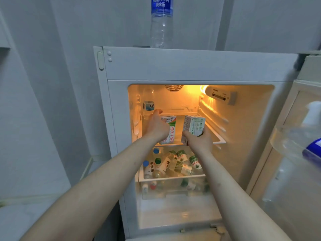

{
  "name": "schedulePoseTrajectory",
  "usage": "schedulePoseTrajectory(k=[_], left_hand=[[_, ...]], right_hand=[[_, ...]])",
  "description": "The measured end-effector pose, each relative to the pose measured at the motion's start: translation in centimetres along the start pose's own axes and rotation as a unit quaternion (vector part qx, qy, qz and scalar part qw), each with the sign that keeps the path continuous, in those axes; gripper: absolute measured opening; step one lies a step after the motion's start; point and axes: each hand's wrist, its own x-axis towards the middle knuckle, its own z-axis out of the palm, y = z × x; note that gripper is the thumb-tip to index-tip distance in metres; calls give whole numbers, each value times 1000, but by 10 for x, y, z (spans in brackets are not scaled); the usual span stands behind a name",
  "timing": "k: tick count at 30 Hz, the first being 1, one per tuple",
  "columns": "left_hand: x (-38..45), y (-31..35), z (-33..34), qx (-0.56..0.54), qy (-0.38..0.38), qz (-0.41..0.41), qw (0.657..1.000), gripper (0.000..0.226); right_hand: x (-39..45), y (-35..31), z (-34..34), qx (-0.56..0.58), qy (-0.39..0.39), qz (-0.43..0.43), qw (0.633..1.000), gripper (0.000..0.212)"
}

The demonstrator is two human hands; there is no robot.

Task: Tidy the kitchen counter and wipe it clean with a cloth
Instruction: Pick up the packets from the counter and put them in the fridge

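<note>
Right hand [198, 140] gripping milk carton [192, 126] (tilted), open fridge [191, 66]

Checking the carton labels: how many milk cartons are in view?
2. One carton stands on the fridge shelf, behind the left hand; the other carton is held by the right hand. More may be hidden.

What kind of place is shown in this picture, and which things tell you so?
Probably a home kitchen corner. A small white fridge stands open and lit, its drawer full of drink bottles. The right hand holds a milk carton at the shelf, and a water bottle stands on top.
</note>
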Motion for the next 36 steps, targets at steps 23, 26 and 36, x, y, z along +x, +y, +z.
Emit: schedulePoseTrajectory(k=[23, 26, 36], left_hand=[[31, -37, 8, 258, 35, 125, 957, 61], [34, -35, 9, 267, 37, 129, 954, 57], [37, -41, 11, 283, 33, 137, 949, 48]], right_hand=[[61, 18, 28, -105, 0, 3, 994, 64], [68, 13, 39, -119, 2, -3, 993, 67], [70, 23, 67, -178, -31, 11, 984, 77]])
